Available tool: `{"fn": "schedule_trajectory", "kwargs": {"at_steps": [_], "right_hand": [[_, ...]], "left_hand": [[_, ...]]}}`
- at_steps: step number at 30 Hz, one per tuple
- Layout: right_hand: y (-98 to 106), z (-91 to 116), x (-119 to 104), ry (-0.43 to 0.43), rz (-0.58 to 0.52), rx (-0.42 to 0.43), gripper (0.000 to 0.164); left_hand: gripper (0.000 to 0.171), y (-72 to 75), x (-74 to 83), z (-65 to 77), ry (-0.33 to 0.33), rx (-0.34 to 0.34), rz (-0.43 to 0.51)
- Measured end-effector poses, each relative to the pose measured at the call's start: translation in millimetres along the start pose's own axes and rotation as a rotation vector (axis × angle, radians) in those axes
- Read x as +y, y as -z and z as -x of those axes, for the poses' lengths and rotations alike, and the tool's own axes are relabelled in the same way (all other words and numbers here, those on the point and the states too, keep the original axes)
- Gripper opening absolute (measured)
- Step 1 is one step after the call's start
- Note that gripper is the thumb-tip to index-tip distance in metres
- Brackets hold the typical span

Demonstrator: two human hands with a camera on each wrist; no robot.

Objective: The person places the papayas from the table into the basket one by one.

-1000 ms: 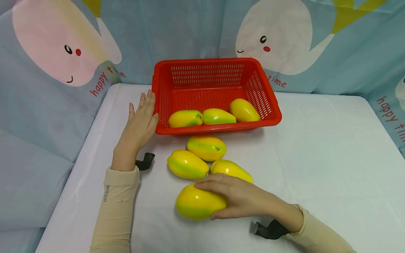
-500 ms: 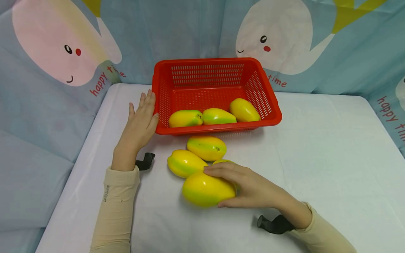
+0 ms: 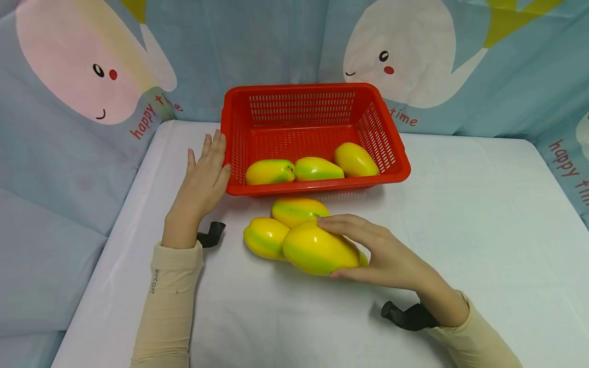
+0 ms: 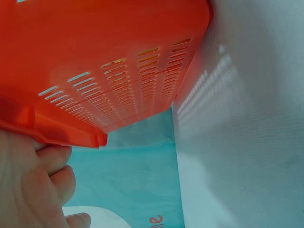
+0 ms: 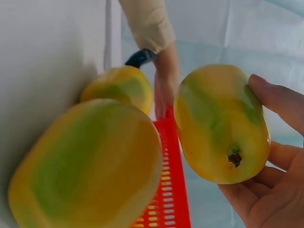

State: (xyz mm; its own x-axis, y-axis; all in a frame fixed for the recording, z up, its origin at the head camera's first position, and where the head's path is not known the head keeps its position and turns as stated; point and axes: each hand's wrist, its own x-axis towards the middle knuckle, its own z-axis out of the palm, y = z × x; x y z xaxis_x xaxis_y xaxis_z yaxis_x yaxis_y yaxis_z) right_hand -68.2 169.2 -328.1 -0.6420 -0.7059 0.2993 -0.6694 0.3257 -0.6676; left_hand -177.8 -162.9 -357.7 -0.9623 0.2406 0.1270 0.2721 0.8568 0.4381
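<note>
My right hand (image 3: 384, 253) grips a yellow-green papaya (image 3: 317, 249) by its right end, fingers over the far side and thumb at the near side. In the right wrist view its dark stem end (image 5: 234, 156) faces the camera, and the fruit is held off the white table. Beneath and behind it lie a papaya (image 3: 264, 238) at left, another papaya (image 3: 294, 210) near the basket, and one mostly hidden by the held fruit. My left hand (image 3: 202, 179) rests with straight fingers along the left side of the red basket (image 3: 317, 190), at its rim.
Three papayas (image 3: 319, 169) lie along the near wall inside the basket. The basket stands at the back of the white table (image 3: 469, 230), close to a blue printed cloth (image 3: 276, 41). Dark curved pieces (image 3: 409, 317) are worn at both wrists.
My right hand has lifted the papaya and carried it away from me and to the right, over the other fruit. The left hand and the basket have stayed in place.
</note>
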Motion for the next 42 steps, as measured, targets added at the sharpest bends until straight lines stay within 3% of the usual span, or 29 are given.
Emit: {"fn": "schedule_trajectory", "kwargs": {"at_steps": [8, 22, 31, 36, 42], "right_hand": [[11.6, 2.4, 2.4, -0.014, 0.004, 0.068, 0.066], [27.3, 2.5, 10.1, 0.076, 0.044, 0.213, 0.063], [32.9, 6.1, 19.1, 0.043, 0.049, 0.273, 0.066], [39.3, 1.4, 25.8, 0.063, 0.052, 0.308, 0.067], [45.4, -7.6, 29.0, 0.027, 0.108, 0.327, 0.074]], "left_hand": [[0.062, 0.2, -0.3, 0.2, -0.005, 0.002, 0.007], [0.061, 2.5, -1.2, -0.8, -0.011, 0.011, 0.000], [0.061, -2.8, -1.3, 1.1, -0.011, -0.008, 0.016], [0.062, -2.8, -0.7, 1.8, 0.001, -0.008, 0.002], [0.062, -1.0, -1.1, 2.2, 0.002, -0.001, 0.001]]}}
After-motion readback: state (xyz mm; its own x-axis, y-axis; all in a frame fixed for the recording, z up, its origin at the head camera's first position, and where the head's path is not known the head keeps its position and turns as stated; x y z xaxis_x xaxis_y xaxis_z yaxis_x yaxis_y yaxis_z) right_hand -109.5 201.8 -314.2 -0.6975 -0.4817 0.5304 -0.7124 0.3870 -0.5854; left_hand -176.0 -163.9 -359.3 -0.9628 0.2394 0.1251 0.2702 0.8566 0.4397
